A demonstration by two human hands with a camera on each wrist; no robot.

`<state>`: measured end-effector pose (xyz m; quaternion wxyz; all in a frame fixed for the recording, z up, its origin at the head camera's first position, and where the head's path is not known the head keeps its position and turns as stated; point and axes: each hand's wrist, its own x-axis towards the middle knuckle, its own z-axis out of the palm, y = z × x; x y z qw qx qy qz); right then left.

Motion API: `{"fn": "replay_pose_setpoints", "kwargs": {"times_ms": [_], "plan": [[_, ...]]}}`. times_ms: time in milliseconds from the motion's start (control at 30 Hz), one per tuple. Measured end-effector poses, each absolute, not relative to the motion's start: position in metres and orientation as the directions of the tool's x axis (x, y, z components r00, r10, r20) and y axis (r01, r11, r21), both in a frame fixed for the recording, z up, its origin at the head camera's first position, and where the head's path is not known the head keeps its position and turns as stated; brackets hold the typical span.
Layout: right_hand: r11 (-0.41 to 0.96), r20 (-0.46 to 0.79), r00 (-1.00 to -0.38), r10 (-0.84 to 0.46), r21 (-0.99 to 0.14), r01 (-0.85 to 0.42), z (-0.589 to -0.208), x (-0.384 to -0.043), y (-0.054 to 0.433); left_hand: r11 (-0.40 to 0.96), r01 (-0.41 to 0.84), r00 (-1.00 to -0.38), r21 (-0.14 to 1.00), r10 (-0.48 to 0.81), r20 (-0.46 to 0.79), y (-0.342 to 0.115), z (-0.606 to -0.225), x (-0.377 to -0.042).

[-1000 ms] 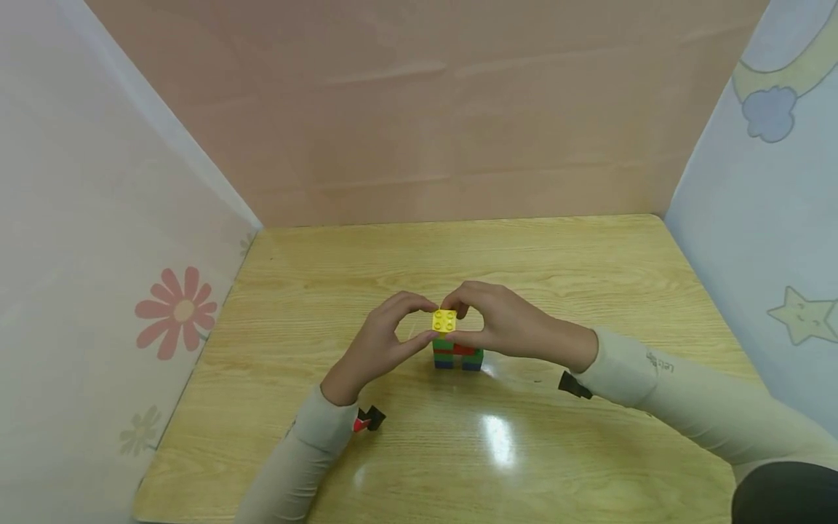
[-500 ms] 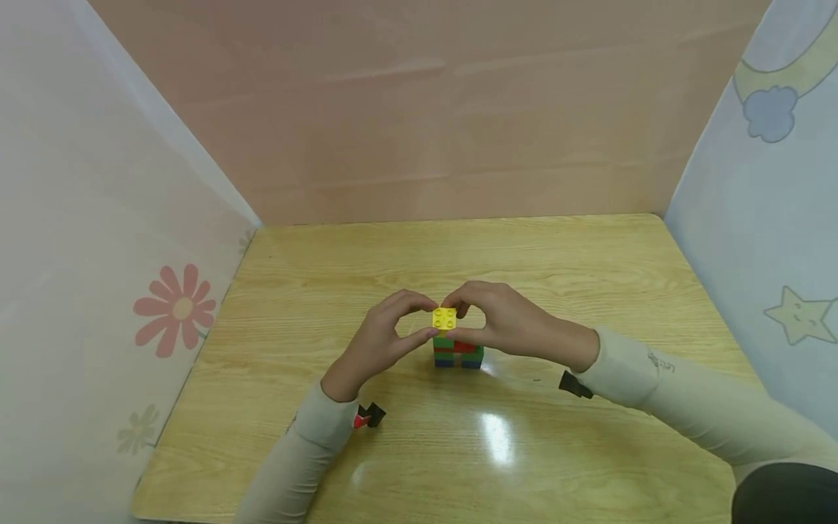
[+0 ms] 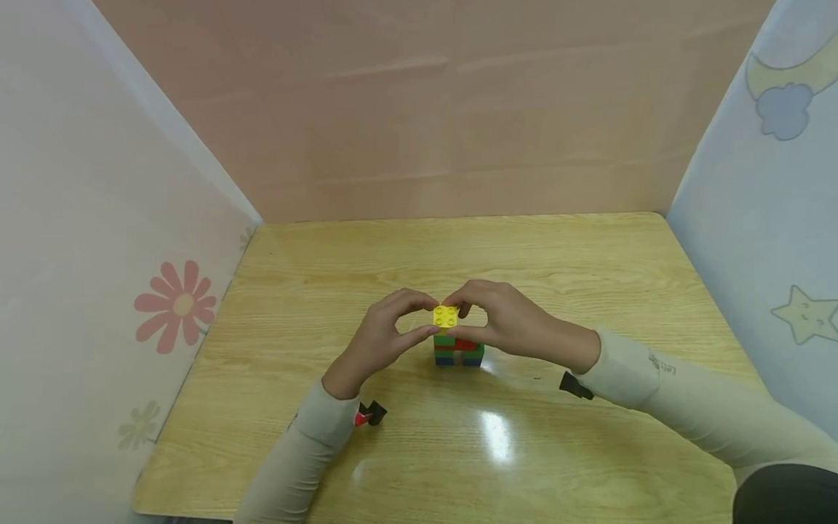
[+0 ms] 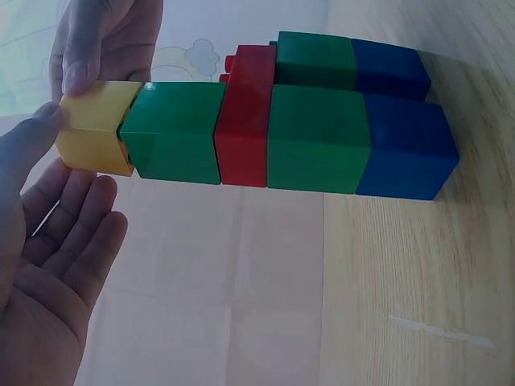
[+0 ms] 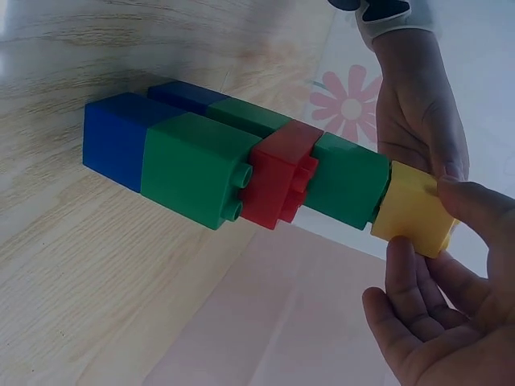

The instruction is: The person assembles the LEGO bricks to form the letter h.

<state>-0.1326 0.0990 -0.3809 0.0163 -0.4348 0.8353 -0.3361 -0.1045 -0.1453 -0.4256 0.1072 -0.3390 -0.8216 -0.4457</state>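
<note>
A yellow building block [image 3: 445,316] sits on top of a small stack, with a thin dark gap under it at the green block [image 4: 175,133]. My left hand [image 3: 380,335] pinches the yellow block from the left, between thumb and fingertips. From the right, my right hand [image 3: 507,320] pinches the same block. Below the green block runs a red block [image 4: 245,121], which bridges two legs. Each leg has a green block [image 5: 193,165] over a blue block [image 5: 117,141] standing on the table. Studs show on the red block in the right wrist view.
The stack stands on a wooden table [image 3: 589,451]. Near the left cuff shows a black and red object [image 3: 376,413], partly hidden by the sleeve. A black piece [image 3: 576,385] shows below the right cuff. Patterned side walls and a plain back wall [image 3: 452,109] enclose the table.
Both hands keep their hold on the yellow block, and the stack stays where it was. Only the head view has shifted slightly.
</note>
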Motion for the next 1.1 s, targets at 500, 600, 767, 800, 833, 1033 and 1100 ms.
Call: {"fn": "replay_pose_setpoints", "kwargs": {"times_ms": [500,600,767,800,833,1033,1100], "plan": [[0.398,0.269,-0.608,-0.747,-0.552,-0.733,-0.3846,-0.1351,0.1002,0.360,0.599,-0.786,0.715,0.435,0.439,-0.1424,-0.4284,-0.1063],[0.396,0.274,-0.605,-0.747,-0.548,-0.737,-0.3862,-0.1355,0.1010,0.347,0.597,-0.786,0.724,0.437,0.438,-0.1420,-0.4298,-0.1068],[0.380,0.294,-0.596,-0.748,-0.546,-0.746,-0.3880,-0.1365,0.1021,0.349,0.594,-0.787,0.725,0.436,0.436,-0.1412,-0.4303,-0.1072],[0.376,0.298,-0.593,-0.748,-0.546,-0.749,-0.3882,-0.1368,0.1020,0.350,0.593,-0.789,0.725,0.435,0.435,-0.1411,-0.4303,-0.1072],[0.373,0.300,-0.591,-0.749,-0.545,-0.750,-0.3882,-0.1371,0.1018,0.346,0.593,-0.788,0.727,0.435,0.436,-0.1410,-0.4304,-0.1074],[0.358,0.305,-0.582,-0.754,-0.552,-0.753,-0.3886,-0.1387,0.1009,0.315,0.590,-0.785,0.743,0.439,0.437,-0.1415,-0.4301,-0.1077],[0.354,0.300,-0.578,-0.759,-0.554,-0.753,-0.3879,-0.1397,0.1004,0.311,0.587,-0.786,0.747,0.437,0.436,-0.1418,-0.4301,-0.1082]]}}
